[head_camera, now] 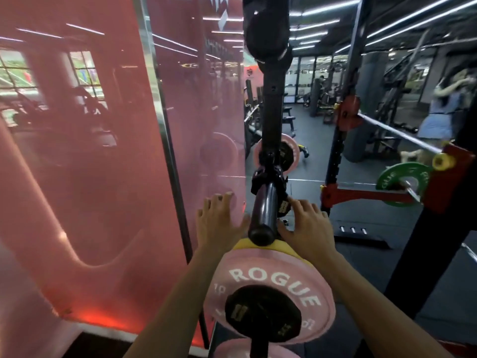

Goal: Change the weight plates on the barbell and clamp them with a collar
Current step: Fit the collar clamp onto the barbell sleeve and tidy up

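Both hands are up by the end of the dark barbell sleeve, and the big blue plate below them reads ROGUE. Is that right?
Not quite: the head view shows the ROGUE plate is pink, not blue. The rest holds: the left hand and right hand flank the end of the dark barbell sleeve.

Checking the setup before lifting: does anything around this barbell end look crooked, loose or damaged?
Nothing stands out. The pink plate and small black plate sit flat on their peg, both hands are open beside the barbell sleeve, and a collar sits further along it. Motion blur hides finer detail.
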The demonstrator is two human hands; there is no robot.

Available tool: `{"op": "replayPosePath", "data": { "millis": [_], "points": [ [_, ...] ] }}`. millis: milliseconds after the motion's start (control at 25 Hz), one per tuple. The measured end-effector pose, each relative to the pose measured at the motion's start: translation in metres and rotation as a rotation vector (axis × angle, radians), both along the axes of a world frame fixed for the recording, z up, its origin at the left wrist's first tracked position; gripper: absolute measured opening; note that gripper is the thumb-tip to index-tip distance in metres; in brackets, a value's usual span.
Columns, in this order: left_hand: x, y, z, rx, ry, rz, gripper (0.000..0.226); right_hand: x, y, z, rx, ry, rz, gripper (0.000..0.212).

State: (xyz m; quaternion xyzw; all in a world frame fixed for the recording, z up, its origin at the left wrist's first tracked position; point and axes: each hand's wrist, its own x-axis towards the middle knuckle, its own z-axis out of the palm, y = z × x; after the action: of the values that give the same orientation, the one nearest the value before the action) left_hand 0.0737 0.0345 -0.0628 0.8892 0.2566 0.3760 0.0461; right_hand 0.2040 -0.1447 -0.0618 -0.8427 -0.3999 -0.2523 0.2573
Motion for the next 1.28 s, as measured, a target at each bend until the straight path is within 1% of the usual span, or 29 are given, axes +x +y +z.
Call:
{"op": "replayPosePath", "data": {
  "millis": [120, 200, 280, 360, 520, 680, 1040, 1160, 1280],
  "points": [
    [0.035, 0.028, 0.012, -0.008, 0.015, -0.056, 0.074, 0.018, 0.020, 0.011, -0.013, 0.013, -0.066, 0.073],
    [0.055, 0.040, 0.019, 0.037, -0.003, -0.105, 0.079, 0.028, 0.031, 0.018, -0.019, 0.029, -0.098, 0.083],
    [0.070, 0.048, 0.023, 0.072, -0.029, -0.177, 0.084, 0.033, 0.041, 0.021, -0.019, 0.044, -0.121, 0.091],
    [0.080, 0.050, 0.023, 0.102, -0.024, -0.274, 0.087, 0.036, 0.045, 0.022, -0.009, 0.042, -0.126, 0.095],
    [0.086, 0.050, 0.023, 0.124, -0.014, -0.434, 0.086, 0.034, 0.050, 0.026, -0.008, 0.003, -0.090, 0.085],
    [0.082, 0.048, 0.024, 0.126, -0.049, -0.458, 0.084, 0.028, 0.051, 0.030, 0.037, -0.036, -0.040, 0.073],
    [0.045, 0.022, 0.016, 0.043, -0.092, -0.487, 0.079, 0.007, 0.029, 0.027, 0.032, -0.066, 0.028, 0.075],
    [0.027, 0.008, 0.009, 0.037, -0.165, -0.470, 0.077, -0.008, 0.016, 0.028, 0.007, -0.078, 0.058, 0.078],
    [0.009, -0.008, 0.003, 0.087, -0.240, -0.450, 0.074, -0.027, 0.000, 0.032, -0.004, -0.080, 0.090, 0.079]
  ]
}}
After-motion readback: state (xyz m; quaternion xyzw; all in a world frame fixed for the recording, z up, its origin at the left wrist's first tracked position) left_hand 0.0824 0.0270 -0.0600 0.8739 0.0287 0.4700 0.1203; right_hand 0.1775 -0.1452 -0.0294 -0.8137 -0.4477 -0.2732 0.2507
